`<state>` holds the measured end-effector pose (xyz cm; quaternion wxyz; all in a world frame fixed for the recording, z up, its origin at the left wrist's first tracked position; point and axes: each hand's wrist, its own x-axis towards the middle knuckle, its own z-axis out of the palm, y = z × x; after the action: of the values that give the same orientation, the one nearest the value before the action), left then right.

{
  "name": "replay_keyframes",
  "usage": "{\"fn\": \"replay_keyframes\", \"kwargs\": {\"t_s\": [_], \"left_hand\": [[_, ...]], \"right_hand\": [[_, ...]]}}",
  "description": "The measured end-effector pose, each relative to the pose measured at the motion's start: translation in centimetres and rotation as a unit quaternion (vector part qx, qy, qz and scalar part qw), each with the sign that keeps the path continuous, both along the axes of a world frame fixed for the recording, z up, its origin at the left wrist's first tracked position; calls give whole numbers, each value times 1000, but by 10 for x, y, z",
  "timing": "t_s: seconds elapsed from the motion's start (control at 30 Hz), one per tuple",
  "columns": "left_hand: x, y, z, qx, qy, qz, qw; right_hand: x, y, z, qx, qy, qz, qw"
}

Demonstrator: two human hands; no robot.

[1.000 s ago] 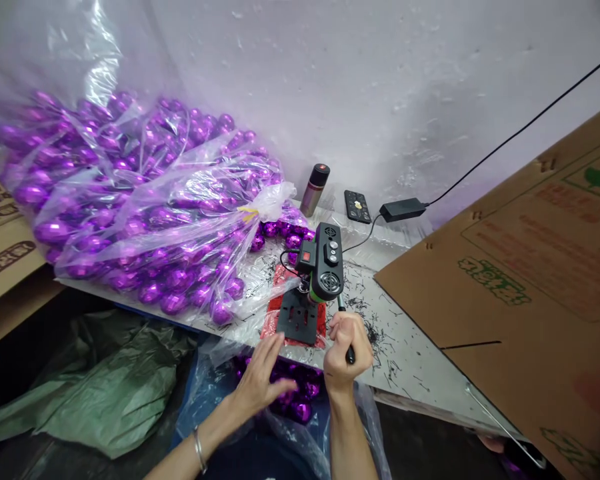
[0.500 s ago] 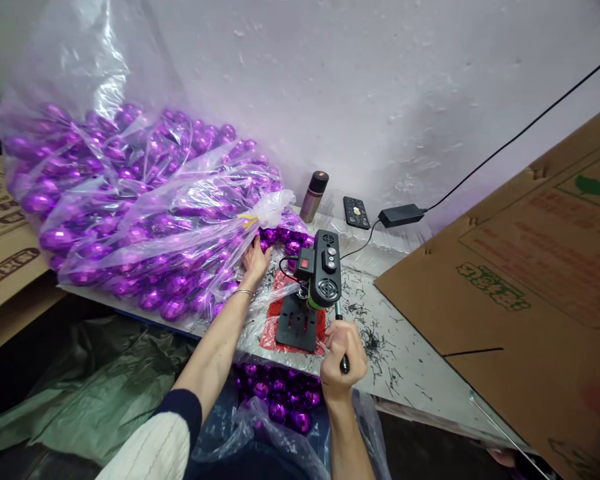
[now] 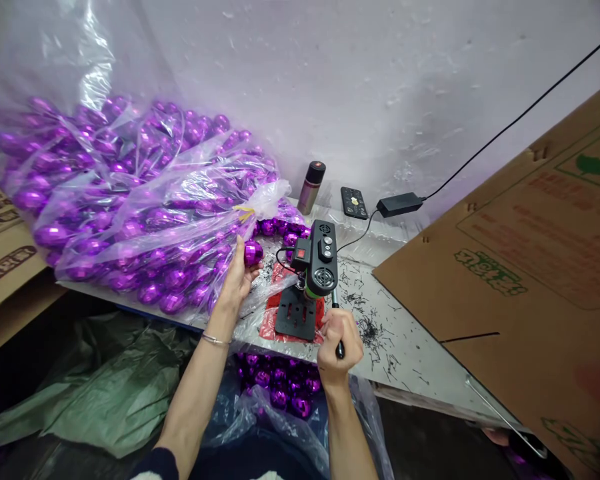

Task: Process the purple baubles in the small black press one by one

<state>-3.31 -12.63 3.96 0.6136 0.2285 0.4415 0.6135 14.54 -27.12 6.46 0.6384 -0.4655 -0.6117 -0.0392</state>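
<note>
A shiny purple bauble (image 3: 253, 253) rests in the fingers of my left hand (image 3: 239, 275), just left of a small black bench machine (image 3: 324, 257). My right hand (image 3: 340, 340) is wrapped round the black-gripped lever (image 3: 335, 300) on the machine's right side. The machine's slotted base plate (image 3: 295, 317) stands on a red sheet (image 3: 270, 320). Behind my left hand, several loose purple baubles (image 3: 280, 228) lie at the mouth of a big clear plastic bag (image 3: 180, 193) filled with more of them.
A spray can (image 3: 311, 188), a phone (image 3: 354, 203) and a black power adapter (image 3: 400, 205) lie along the wall. Short black bits (image 3: 373, 330) litter the tabletop. At right leans a large cardboard box (image 3: 510, 267). Below the table edge hangs an open bag of baubles (image 3: 280, 387).
My left hand has drawn back from the loose baubles by the bag's mouth and now holds one bauble. My right hand stays on the lever. The view has shifted slightly.
</note>
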Motion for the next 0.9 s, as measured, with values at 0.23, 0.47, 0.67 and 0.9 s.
{"fn": "replay_keyframes", "kwargs": {"t_s": [0.23, 0.47, 0.67, 0.9], "left_hand": [[-16, -34, 11, -13, -117, -93, 989], [-7, -65, -11, -50, -71, -89, 992], [1, -84, -31, -42, -58, -171, 983], [25, -84, -66, 21, 151, -167, 974]], "right_hand": [[1, 1, 2, -1, -2, 2, 1000], [1, 1, 1, -9, 1, 4, 1000], [1, 1, 6, -7, -2, 0, 1000], [2, 0, 6, -12, 1, 12, 1000]]}}
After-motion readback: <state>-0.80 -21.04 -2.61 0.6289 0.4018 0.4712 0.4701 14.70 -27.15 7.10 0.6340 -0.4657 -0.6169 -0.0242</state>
